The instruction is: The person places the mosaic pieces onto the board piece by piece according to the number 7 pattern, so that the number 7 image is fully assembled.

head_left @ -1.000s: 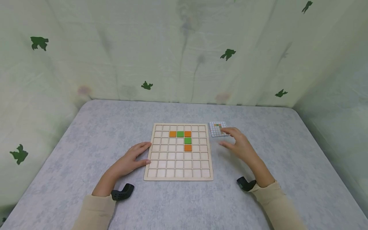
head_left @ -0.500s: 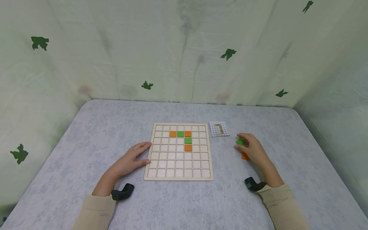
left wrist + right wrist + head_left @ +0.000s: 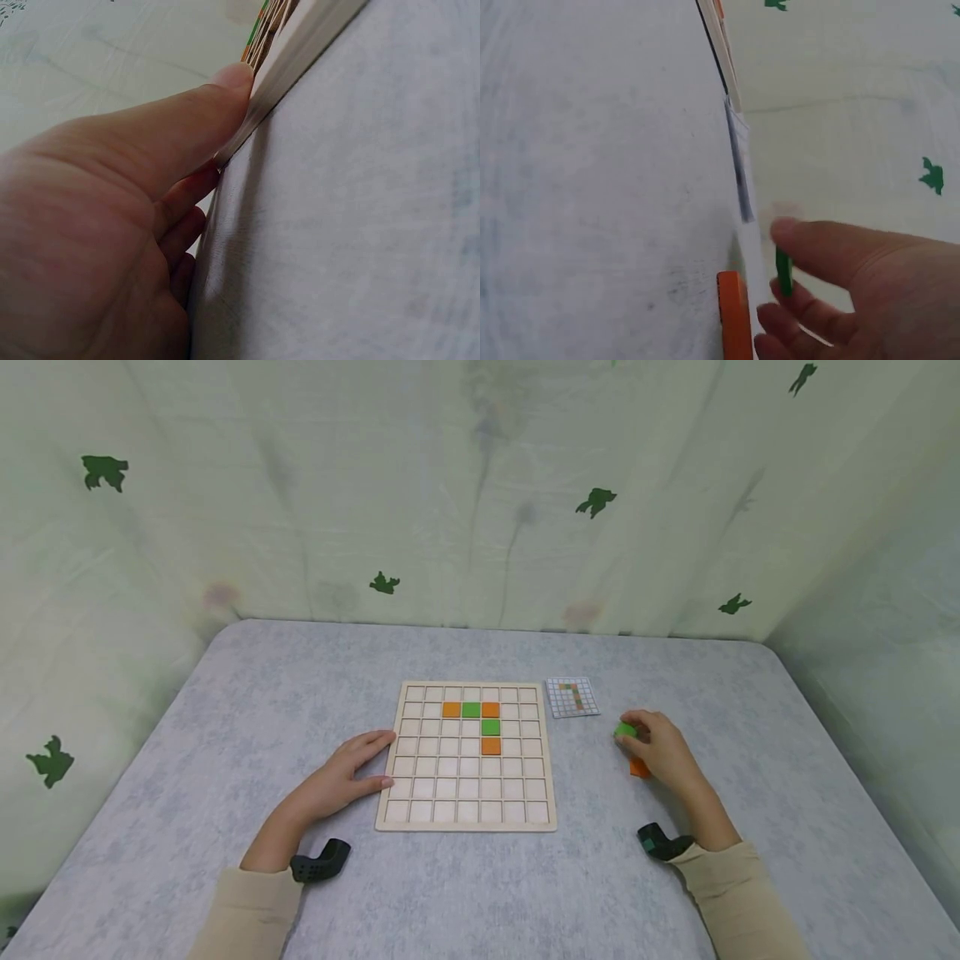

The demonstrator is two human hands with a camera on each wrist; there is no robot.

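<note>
**Green tile pinched beside the grid board**

The green tile point(image 3: 626, 730) was a small, flat square of bright green, seen edge-on as a thin sliver in the right wrist view. It sat at the fingertips of the right hand point(image 3: 663, 753), pinched between thumb and fingers, just off the grey table point(image 3: 225, 710). An orange tile point(image 3: 638, 767) of the same shape lay on the table directly under that hand's palm side, just beside the fingers.

The right hand rested to the right of the wooden grid board point(image 3: 467, 756), its fingers curled round the green tile and its wrist lying low on the table. The left hand point(image 3: 341, 781) lay flat and relaxed against the board's left edge, its thumb point(image 3: 196, 129) pressed along the rim and its fingers straight.

On the board, ahead of the left hand's fingertips, orange and green tiles filled five cells in a hooked line. A small pattern card point(image 3: 572, 697) lay beyond the right hand, near the board's far right corner. Pale green cloth printed with dark leaf shapes point(image 3: 596, 501) walled in the table.
</note>
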